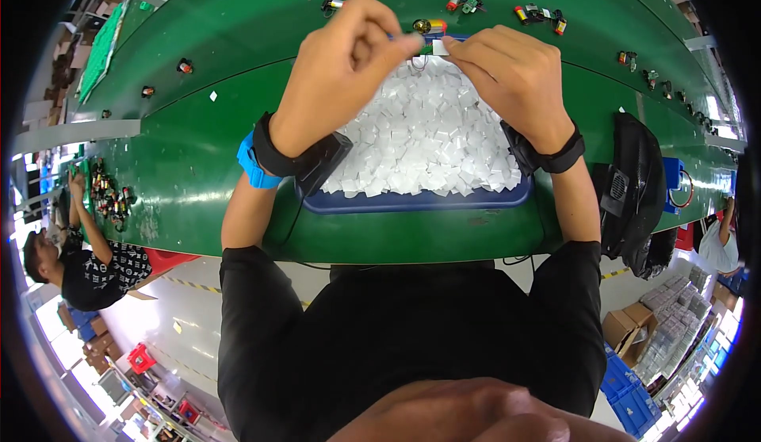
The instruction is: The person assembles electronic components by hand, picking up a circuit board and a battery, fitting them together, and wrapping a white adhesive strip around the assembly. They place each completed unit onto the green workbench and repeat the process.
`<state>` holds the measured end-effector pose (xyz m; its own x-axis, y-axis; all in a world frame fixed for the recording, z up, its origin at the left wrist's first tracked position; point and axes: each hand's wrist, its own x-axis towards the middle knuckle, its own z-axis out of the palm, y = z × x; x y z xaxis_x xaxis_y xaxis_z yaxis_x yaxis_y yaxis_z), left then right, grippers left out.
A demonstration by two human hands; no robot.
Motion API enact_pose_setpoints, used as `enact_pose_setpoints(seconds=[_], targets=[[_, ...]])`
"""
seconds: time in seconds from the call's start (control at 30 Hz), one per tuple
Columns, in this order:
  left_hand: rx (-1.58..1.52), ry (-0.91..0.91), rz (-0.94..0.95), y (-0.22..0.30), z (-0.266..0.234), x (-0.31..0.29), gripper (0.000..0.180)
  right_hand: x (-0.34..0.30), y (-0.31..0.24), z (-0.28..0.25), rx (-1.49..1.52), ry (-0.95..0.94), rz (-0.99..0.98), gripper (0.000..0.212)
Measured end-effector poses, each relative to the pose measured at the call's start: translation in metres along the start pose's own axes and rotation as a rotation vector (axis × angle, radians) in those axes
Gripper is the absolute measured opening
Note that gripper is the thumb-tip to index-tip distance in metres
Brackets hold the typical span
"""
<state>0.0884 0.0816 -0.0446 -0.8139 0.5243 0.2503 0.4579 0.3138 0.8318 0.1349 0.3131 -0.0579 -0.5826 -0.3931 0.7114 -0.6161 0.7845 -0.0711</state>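
Observation:
Over the far side of a blue tray [412, 202] filled with loose white squares [428, 133], both my hands are raised close together. My right hand [515, 77] pinches a small white square [440, 47] between thumb and fingertips. Beside that square is a bit of green circuit board [426, 49] with thin wires. My left hand [337, 73] is slightly blurred, its fingers curled and its thumb tip close to the board; what it grips is too small to make out. Just beyond the fingertips sits a gold and orange cylinder with wires [430, 26].
Several small wired assemblies lie along the green table [190, 180], including a pair [464, 3] at the back. A black bag [634, 188] rests to the right. At the far left, a co-worker [91, 260] sits by a pile of similar parts [109, 195].

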Motion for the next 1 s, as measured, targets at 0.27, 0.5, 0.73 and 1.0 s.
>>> enact_pose_setpoints(seconds=[0.27, 0.5, 0.73, 1.0], targets=[[-0.526, -0.241, -0.211, -0.006, 0.001, 0.003, 0.037, 0.002, -0.006, -0.001, 0.034, -0.022, 0.005, 0.018], [-0.486, -0.210, -0.194, -0.009, 0.000, 0.004, 0.039, 0.008, -0.007, -0.003, 0.077, 0.008, 0.030, 0.023], [-0.448, -0.193, -0.165, -0.008, 0.000, 0.002, 0.041, 0.006, -0.009, -0.003, 0.178, -0.041, 0.103, 0.021], [-0.397, -0.190, -0.130, -0.002, 0.004, 0.000, 0.041, 0.003, -0.008, -0.004, 0.461, -0.148, 0.351, 0.017]])
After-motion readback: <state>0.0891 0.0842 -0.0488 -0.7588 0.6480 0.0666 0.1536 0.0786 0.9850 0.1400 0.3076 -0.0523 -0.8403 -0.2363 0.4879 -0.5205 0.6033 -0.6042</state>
